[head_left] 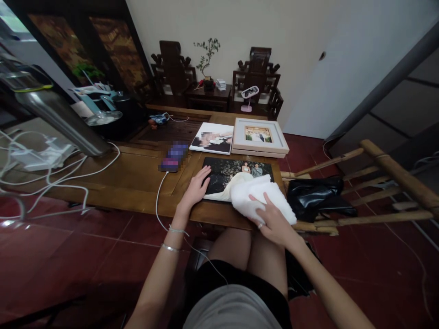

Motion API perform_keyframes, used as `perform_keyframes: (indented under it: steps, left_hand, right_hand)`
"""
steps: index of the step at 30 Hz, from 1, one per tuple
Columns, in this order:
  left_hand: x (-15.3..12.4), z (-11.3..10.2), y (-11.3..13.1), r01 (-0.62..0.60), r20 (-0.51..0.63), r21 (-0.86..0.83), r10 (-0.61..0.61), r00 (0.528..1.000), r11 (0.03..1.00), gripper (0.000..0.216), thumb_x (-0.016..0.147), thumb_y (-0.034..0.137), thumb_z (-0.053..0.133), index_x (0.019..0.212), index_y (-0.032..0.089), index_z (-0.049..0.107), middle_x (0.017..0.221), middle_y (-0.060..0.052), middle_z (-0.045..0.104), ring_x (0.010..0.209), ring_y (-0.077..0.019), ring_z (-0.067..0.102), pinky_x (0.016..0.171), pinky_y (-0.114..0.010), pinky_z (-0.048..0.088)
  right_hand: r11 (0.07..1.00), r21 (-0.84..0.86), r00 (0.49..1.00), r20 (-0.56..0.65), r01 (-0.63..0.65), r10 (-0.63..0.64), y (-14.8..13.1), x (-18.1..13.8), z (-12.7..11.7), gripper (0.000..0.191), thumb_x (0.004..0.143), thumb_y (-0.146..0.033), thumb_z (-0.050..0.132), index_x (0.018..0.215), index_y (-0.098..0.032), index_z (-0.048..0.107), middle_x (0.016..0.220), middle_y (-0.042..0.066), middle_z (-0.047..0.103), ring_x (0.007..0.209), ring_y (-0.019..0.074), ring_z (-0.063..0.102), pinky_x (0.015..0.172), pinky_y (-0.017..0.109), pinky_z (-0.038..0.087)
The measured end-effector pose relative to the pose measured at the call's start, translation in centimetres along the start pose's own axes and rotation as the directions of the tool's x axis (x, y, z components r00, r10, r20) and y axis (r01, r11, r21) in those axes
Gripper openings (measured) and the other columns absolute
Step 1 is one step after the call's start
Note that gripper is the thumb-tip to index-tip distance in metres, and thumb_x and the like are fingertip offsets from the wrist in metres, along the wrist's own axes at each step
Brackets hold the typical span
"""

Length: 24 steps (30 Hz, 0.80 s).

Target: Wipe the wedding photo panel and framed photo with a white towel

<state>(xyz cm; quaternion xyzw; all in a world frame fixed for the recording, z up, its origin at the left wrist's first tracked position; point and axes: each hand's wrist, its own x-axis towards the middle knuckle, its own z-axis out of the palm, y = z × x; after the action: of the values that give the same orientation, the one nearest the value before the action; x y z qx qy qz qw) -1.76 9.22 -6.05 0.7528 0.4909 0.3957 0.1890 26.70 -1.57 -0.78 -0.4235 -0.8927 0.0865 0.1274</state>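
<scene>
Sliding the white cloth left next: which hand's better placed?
Right, likely: the right hand is on the white cloth, over the near right corner of the photo panel; the left hand, clothless, rests at the panel's left edge.

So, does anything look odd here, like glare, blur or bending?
All in the head view: the steel flask and glossy black material catch highlights; the phone is pixelated; the white cloth is bright against the dim red floor; the cabinet leans, probably wide-lens distortion.

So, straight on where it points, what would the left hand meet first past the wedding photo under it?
The left hand would probably meet the white-edged photo print, though depth is unclear.
</scene>
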Motion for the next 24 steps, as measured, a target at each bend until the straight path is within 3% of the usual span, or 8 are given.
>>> perform_keyframes:
  steps: [6,13,18,21,24]
  left_hand:
    - [0.0,0.0,-0.1,-0.004,0.003,-0.018,0.004,1.000,1.000,0.041,0.093,0.033,0.038,0.127,0.015,0.054,0.139,-0.012,0.049,0.134,-0.0214,0.037,0.113,-0.044,0.028]
    - [0.0,-0.2,-0.1,0.000,0.010,-0.013,0.000,1.000,1.000,0.041,0.093,0.033,0.039,0.127,0.016,0.054,0.139,-0.012,0.049,0.134,-0.0214,0.038,0.113,-0.043,0.029]
    - [0.0,-0.2,-0.1,-0.007,0.010,-0.001,0.007,1.000,1.000,0.041,0.093,0.031,0.038,0.127,0.013,0.054,0.139,-0.013,0.048,0.134,-0.0206,0.038,0.113,-0.042,0.028]
    - [0.0,-0.1,0.0,-0.008,0.010,0.002,0.008,1.000,1.000,0.041,0.093,0.031,0.038,0.126,0.012,0.054,0.139,-0.013,0.048,0.134,-0.0202,0.038,0.113,-0.041,0.029]
    - [0.0,-0.1,0.0,-0.006,0.007,0.007,0.006,1.000,1.000,0.041,0.093,0.031,0.038,0.127,0.013,0.054,0.139,-0.013,0.048,0.134,-0.0203,0.038,0.113,-0.042,0.029]
  right_hand:
    - [0.986,-0.097,0.991,-0.011,-0.136,0.136,5.5,6.3,-1.6,0.025,0.093,-0.029,0.040,0.092,-0.017,0.062,0.094,0.011,0.069,0.100,0.0277,0.061,0.105,0.046,0.030]
    - [0.969,-0.049,0.966,-0.106,-0.242,0.236,10.7,11.6,-2.8,0.032,0.095,-0.037,0.037,0.095,-0.018,0.062,0.104,0.011,0.067,0.096,0.0280,0.058,0.087,0.036,0.040]
    - [0.957,-0.078,0.953,-0.142,-0.281,0.268,9.7,11.3,-2.2,0.028,0.094,-0.032,0.038,0.090,-0.017,0.061,0.095,0.011,0.069,0.093,0.0277,0.059,0.092,0.039,0.036]
    - [0.974,-0.123,0.977,-0.124,-0.190,0.174,7.5,8.8,-1.4,0.022,0.092,-0.027,0.041,0.087,-0.017,0.059,0.092,0.011,0.070,0.093,0.0277,0.061,0.101,0.047,0.029]
    - [0.993,-0.102,0.994,-0.095,-0.067,0.058,4.7,4.9,-0.8,0.016,0.090,-0.020,0.043,0.085,-0.018,0.058,0.112,0.015,0.065,0.111,0.0282,0.057,0.108,0.053,0.022]
